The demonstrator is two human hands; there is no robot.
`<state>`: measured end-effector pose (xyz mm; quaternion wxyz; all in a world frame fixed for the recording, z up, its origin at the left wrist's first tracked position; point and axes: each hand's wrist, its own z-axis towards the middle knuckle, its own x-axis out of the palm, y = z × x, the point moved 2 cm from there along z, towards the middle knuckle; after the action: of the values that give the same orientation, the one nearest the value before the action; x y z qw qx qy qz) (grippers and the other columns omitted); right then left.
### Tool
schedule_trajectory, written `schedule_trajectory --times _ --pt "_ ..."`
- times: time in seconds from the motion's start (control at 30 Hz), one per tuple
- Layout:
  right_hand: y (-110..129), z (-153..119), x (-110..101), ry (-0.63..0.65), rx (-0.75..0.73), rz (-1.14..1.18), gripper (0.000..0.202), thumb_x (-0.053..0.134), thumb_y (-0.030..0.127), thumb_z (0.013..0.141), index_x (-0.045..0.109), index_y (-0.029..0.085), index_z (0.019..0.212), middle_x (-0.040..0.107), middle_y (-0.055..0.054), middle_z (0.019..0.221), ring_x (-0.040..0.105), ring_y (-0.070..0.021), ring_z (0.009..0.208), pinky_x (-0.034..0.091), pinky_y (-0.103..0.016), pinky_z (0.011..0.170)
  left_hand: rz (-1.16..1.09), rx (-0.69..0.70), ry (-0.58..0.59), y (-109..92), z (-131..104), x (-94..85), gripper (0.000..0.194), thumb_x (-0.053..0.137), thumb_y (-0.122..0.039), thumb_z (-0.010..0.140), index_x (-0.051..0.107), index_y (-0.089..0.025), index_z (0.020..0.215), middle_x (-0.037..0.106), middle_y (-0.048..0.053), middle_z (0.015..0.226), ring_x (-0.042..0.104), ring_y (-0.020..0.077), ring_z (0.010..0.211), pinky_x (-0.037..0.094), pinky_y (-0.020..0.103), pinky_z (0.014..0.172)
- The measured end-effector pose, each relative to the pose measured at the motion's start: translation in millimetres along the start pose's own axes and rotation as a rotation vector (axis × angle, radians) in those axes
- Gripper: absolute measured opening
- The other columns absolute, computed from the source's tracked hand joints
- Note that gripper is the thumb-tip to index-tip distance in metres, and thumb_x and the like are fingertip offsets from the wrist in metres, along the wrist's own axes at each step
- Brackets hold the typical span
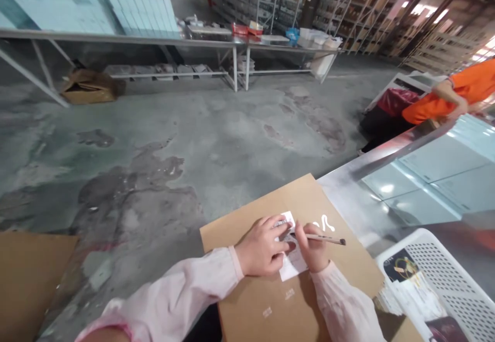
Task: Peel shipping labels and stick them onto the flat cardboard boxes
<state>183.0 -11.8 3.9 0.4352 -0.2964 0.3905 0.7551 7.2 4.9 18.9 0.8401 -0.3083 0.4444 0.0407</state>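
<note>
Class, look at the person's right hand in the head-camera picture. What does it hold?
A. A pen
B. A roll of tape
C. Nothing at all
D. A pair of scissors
A: the right hand grips a thin pen lying over the white paper slip, which the left hand presses onto the brown cardboard box.

Place: warehouse packing floor | stained concrete floor (pixel 216 125) | long storage racks (pixel 359 17) behind | steel tabletops (pixel 127 38) stacked with pale blue flat boxes (pixel 88 6)
</note>
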Motion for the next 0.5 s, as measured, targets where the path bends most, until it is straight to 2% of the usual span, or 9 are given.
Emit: schedule_trajectory --times 0.27,0.4,0.5 --pt "9.3 7.1 -5.4 0.0 0.151 0.19 0.04 0.049 0.033 0.09 0.048 0.018 0.053 0.046 0.004 0.044 0.044 -0.0074 0.04 0.035 -0.022 0.043 -0.011 0.005 -0.014 1.2 -1.8 -0.3 0.029 0.059 -0.023 0.073 0.07 -0.028 0.099 0.057 0.007 0.126 0.041 0.0308 0.126 0.037 0.045 0.099" --pt "8.8 8.0 -5.1 -0.036 0.151 0.143 0.042 0.048 0.032 0.09 0.046 0.018 0.051 0.044 0.004 0.043 0.044 -0.0071 0.04 0.034 -0.022 0.044 -0.009 0.007 0.007 1.6 -1.3 -0.7 0.029 0.059 -0.023 0.074 0.069 -0.027 0.101 0.056 0.007 0.127 0.041 0.0308 0.126 0.036 0.045 0.099" --pt "5.8 7.6 -6.3 0.01 0.07 0.076 0.038 0.044 0.029 0.091 0.053 0.018 0.056 0.049 0.002 0.046 0.044 -0.0081 0.043 0.032 -0.023 0.046 -0.01 0.004 0.018 1.7 -1.0 -0.2 0.029 0.059 -0.023 0.074 0.069 -0.027 0.101 0.056 0.007 0.128 0.041 0.0312 0.126 0.036 0.046 0.099"
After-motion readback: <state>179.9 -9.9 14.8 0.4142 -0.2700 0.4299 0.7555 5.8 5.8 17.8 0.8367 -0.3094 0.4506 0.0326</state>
